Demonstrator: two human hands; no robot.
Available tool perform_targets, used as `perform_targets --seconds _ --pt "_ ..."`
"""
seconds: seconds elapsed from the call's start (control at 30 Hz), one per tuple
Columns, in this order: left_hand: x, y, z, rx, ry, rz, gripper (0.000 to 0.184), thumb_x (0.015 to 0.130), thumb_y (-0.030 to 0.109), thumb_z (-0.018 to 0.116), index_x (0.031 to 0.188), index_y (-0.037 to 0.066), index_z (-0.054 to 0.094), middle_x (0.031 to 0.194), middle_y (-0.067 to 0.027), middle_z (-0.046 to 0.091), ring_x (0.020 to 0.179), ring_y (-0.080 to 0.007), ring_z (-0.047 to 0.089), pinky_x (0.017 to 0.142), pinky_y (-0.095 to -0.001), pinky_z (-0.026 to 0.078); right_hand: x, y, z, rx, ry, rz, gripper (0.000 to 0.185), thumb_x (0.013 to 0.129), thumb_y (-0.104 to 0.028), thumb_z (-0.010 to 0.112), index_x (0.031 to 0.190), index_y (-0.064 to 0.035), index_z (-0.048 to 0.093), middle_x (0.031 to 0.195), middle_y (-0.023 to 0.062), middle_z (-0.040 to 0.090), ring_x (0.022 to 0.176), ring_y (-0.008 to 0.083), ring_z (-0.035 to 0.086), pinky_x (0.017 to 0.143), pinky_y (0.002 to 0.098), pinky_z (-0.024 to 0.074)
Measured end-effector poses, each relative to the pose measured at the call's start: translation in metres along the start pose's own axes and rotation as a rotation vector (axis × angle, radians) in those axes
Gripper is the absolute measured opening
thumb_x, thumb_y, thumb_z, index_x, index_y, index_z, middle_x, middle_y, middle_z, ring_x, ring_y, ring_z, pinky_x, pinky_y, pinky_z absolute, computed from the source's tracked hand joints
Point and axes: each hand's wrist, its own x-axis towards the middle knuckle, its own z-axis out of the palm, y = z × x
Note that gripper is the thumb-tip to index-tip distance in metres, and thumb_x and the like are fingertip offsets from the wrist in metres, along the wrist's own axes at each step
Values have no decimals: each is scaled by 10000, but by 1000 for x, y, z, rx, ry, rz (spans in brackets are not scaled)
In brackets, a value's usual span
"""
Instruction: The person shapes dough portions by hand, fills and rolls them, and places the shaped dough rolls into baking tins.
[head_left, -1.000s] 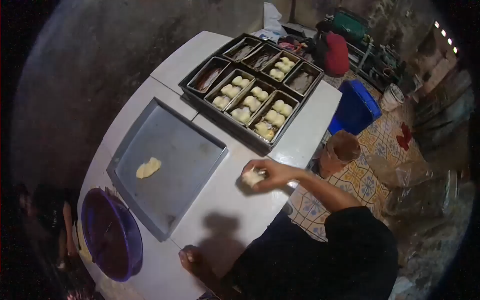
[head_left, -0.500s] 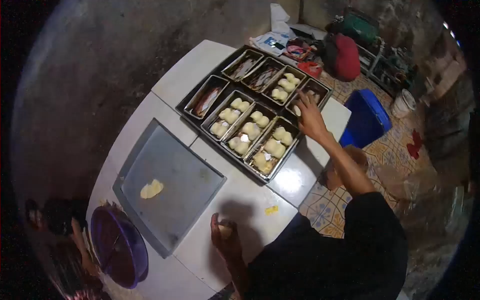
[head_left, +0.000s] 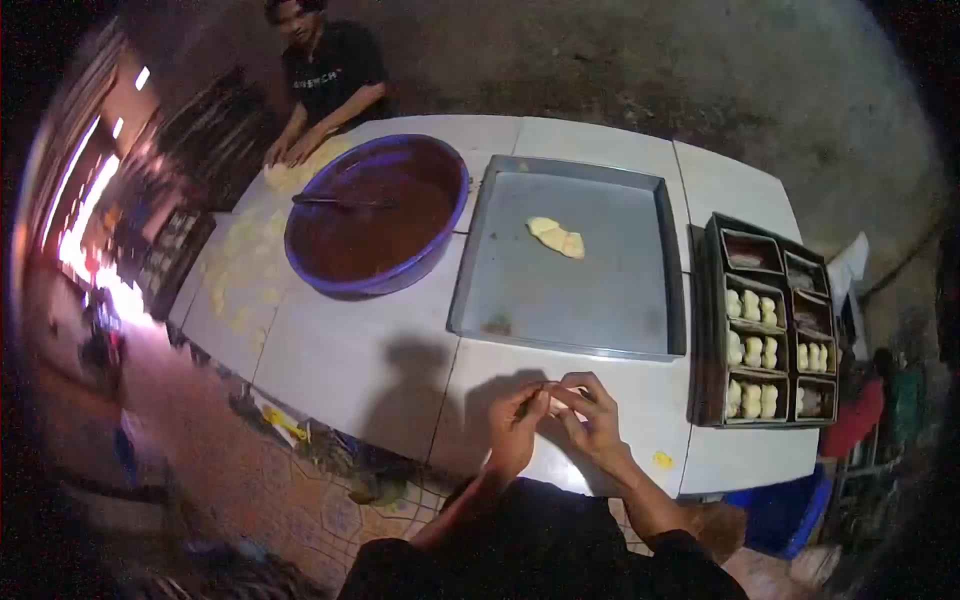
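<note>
Low over the white table my left hand point(head_left: 514, 425) and my right hand point(head_left: 594, 415) meet, fingers bent and tips pinched together. Whatever lies between them is mostly hidden; a pale patch shows there, and I cannot tell if it is dough. Beyond them is a grey metal tray point(head_left: 590, 320) with flattened pale dough pieces point(head_left: 556, 237) on it. To the right, a dark pan point(head_left: 708, 330) holds several loaf tins. Several of these contain rows of dough pieces point(head_left: 752, 351), and the nearest right tin point(head_left: 815, 401) has dough at one end.
A purple basin point(head_left: 450, 225) of brown filling with a utensil point(head_left: 345, 201) stands left of the tray. Several dough pieces point(head_left: 240, 255) lie on the table's left part, where a co-worker's hands point(head_left: 293, 150) press dough. A blue bin point(head_left: 790, 510) is at the right below the table.
The view has swung left, bringing the co-worker and whole basin into sight. My right hand has left the loaf tin and come together with my left hand.
</note>
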Motion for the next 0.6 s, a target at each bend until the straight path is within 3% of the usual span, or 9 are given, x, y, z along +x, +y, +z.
perform_targets --seconds 0.07,0.13,0.23,0.27,0.33,0.37,0.5,0.57,0.6 --pt "1 27 -21 182 79 -117 189 892 106 651 1019 -32 674 876 -30 663 799 -80 588 730 -219 476 18 0 19 -242 -94 48 330 793 -148 668 1101 -28 686 1109 127 504 999 234 499 788 332 446" --pt "6 19 -36 161 241 -94 131 869 74 644 929 -23 708 799 -47 690 726 -102 605 679 -235 471 44 -8 35 -82 27 106 559 947 -484 450 1214 -20 611 1251 139 410 1060 238 436 782 327 406" --pt "19 41 -50 290 148 -269 96 859 52 654 925 -12 681 825 -24 657 726 -66 577 616 -238 453 57 -10 64 -81 -147 0 625 930 -553 436 1272 -43 556 1255 170 437 1130 282 448 868 378 419" --pt "19 10 -68 551 -33 292 122 884 80 617 949 -16 654 908 -64 652 756 -107 598 624 -267 463 56 -13 83 90 -90 0 478 886 -419 591 1169 -34 614 1228 151 501 1142 323 463 954 422 393" --pt "35 -14 -80 -1043 59 -614 169 916 111 564 1006 -20 623 990 -91 644 828 -165 619 690 -287 489 64 9 99 77 -61 -51 517 850 -482 635 1088 -23 632 1198 149 526 1130 317 483 950 411 403" --pt "39 -15 -83 -906 -55 -563 513 902 381 613 1188 -37 534 1119 -129 615 992 -214 597 851 -336 484 66 17 104 223 -25 68 571 805 -516 678 1091 -25 624 1298 130 470 1122 292 495 951 401 409" --pt "99 47 -100 -1144 -615 -282 1275 612 854 498 1440 -67 192 1333 -220 482 1238 -301 467 1066 -417 342 86 47 91 778 -270 384 1303 677 -741 651 1488 -122 -159 1490 146 227 1331 282 340 1061 436 313" --pt "180 37 -140 -1204 -700 -140 1125 701 842 375 1300 -107 445 1268 -222 551 1164 -312 543 1024 -429 395 94 60 92 654 -273 387 1342 528 -878 580 1517 -215 -39 1496 109 232 1260 254 389 893 446 450" --pt "231 42 -174 -709 -554 -139 983 825 754 330 1241 -120 500 1149 -198 631 1049 -275 618 980 -381 440 100 56 93 641 -258 387 1338 524 -890 563 1517 -226 -39 1497 108 228 1237 245 403 863 438 458"
